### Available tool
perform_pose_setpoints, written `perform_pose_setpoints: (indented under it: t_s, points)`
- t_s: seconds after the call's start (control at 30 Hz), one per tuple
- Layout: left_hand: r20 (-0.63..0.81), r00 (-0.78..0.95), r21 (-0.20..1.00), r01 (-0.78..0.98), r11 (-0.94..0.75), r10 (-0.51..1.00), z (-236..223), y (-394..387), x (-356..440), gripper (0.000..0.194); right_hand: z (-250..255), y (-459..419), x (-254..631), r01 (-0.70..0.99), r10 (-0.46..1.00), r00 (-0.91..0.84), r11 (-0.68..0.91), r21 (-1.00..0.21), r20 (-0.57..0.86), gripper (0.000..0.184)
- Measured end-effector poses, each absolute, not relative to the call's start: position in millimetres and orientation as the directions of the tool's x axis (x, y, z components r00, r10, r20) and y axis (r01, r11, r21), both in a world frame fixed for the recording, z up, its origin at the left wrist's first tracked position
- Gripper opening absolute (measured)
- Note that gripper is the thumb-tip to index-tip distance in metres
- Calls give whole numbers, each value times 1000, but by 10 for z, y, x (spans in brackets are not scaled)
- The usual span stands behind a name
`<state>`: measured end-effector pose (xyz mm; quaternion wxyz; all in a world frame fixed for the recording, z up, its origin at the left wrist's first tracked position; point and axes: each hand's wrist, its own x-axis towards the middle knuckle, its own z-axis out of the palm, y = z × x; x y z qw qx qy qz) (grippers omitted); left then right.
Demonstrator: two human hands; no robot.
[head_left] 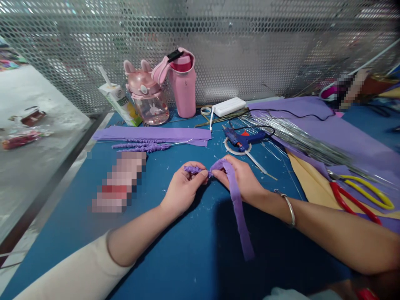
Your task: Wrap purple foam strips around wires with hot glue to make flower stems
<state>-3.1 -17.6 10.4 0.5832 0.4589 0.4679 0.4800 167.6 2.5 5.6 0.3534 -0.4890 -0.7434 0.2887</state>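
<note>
Over the blue table (175,266), our left hand (179,189) pinches the gathered purple piece (191,169), and our right hand (243,179) pinches the purple strip (238,208) just beside, perhaps for keeping the folds tight; its long end hangs toward us, free.

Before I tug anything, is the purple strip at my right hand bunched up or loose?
Loose past your right hand: the purple strip trails toward you, its near end ungripped.

Moderate light, dark foreground shadow (275,254), edges stretched and blurred
</note>
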Motion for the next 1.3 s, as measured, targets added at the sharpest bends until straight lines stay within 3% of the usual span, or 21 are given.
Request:
perform_pose_setpoints:
  t_s: [0.13, 0.27, 0.4, 0.53, 0.73, 0.83, 1.07, 1.17, 1.3]
  points:
    - [-128, 42, 972, -195, 134, 991, 67, -168, -35, 32, 71, -1, 1721, 534, 906, -359, 397, -746, 225, 17]
    - [-140, 79, 928, -338, 158, 987, 48, -170, -62, 41, 104, -19, 1788, 538, 788, -473, 613, -579, 394, 11]
    - [-138, 234, 912, -349, 216, 962, 58, -173, -80, 37, 84, -14, 1821, 539, 662, -560, 748, -388, 498, 17]
    - [-183, 237, 938, -249, 241, 954, 67, -180, -62, 24, 63, -24, 1822, 576, 659, -568, 746, -335, 492, 15]
    - [-207, 227, 897, -344, 278, 951, 57, -202, -42, 19, 130, -54, 1819, 570, 614, -597, 778, -266, 516, 12]
    - [-229, 214, 888, -353, 293, 950, 72, -219, -36, 20, 127, -59, 1818, 535, 618, -574, 780, -325, 538, 10]
    - [-258, 214, 837, -438, 328, 942, 108, -235, -20, 23, 51, -42, 1777, 418, 747, -427, 662, -622, 509, 5]
    - [-264, 186, 857, -405, 319, 946, 85, -229, -31, 18, 72, -50, 1738, 403, 846, -358, 521, -752, 395, 10]
    - [-206, 173, 920, -301, 251, 963, 78, -227, -43, 11, 145, -64, 1698, 395, 954, -275, 225, -891, 119, 18]
